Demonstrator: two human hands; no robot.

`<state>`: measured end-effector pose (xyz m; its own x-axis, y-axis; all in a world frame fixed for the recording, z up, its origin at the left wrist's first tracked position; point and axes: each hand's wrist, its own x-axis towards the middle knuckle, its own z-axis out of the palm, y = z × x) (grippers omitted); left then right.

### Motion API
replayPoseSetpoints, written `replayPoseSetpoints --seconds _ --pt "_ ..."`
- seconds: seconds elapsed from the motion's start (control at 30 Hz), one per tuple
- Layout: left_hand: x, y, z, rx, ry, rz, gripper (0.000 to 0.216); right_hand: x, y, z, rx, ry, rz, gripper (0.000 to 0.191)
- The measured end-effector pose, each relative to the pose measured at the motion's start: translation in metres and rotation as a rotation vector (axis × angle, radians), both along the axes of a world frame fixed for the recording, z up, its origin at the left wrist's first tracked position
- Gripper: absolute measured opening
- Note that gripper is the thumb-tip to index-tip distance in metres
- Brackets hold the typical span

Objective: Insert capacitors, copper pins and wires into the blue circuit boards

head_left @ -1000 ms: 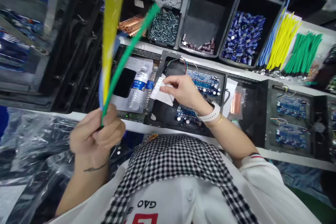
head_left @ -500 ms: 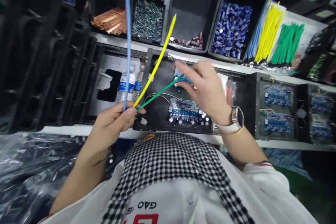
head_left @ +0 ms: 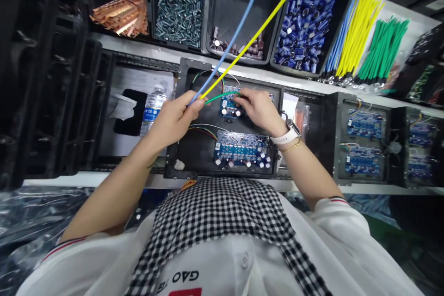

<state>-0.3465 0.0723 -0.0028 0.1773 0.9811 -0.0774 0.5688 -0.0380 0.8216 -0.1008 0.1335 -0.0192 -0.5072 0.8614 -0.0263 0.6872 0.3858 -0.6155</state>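
My left hand (head_left: pixel 175 118) is closed on three wires near their lower ends. The blue wire (head_left: pixel 239 27) and the yellow wire (head_left: pixel 255 39) stick up and to the right over the bins. A green wire (head_left: pixel 220 97) bends from my left hand across to my right hand (head_left: pixel 258 108), which pinches its far end right at the upper blue circuit board (head_left: pixel 229 104). Both hands hover over a black fixture tray (head_left: pixel 189 148) that also holds a lower blue circuit board (head_left: pixel 243 148) with several capacitors.
Behind the tray stand bins of copper parts (head_left: pixel 120 14), screws (head_left: pixel 178 14) and blue capacitors (head_left: pixel 301 32). Bundles of yellow wires (head_left: pixel 357 32) and green wires (head_left: pixel 381 51) lie at the right. A water bottle (head_left: pixel 152 108) lies at the left. More fixtures with boards (head_left: pixel 360 143) sit at the right.
My left hand moved up and right over the tray, and the wires swung to the right. My right hand let go of a white paper earlier and now pinches the green wire's end at the upper board.
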Motion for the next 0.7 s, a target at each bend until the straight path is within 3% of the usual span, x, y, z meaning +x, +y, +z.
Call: replayPoseSetpoints --seconds 0.33,0.43,0.6,0.7 --pt "0.003 -0.03 0.007 -0.151 0.058 0.008 0.033 -0.007 -0.003 -0.006 0.102 -0.163 0.104 0.023" --pt "0.002 -0.039 0.01 -0.17 0.094 -0.001 0.034 -0.001 -0.006 0.005 0.118 -0.192 0.167 0.023" --pt "0.003 -0.051 0.007 -0.211 0.017 -0.036 0.039 0.016 -0.003 0.04 0.401 -0.114 -0.098 0.029" --pt "0.005 -0.053 0.004 -0.257 -0.041 -0.064 0.041 0.019 0.003 0.049 0.482 -0.163 -0.048 0.034"
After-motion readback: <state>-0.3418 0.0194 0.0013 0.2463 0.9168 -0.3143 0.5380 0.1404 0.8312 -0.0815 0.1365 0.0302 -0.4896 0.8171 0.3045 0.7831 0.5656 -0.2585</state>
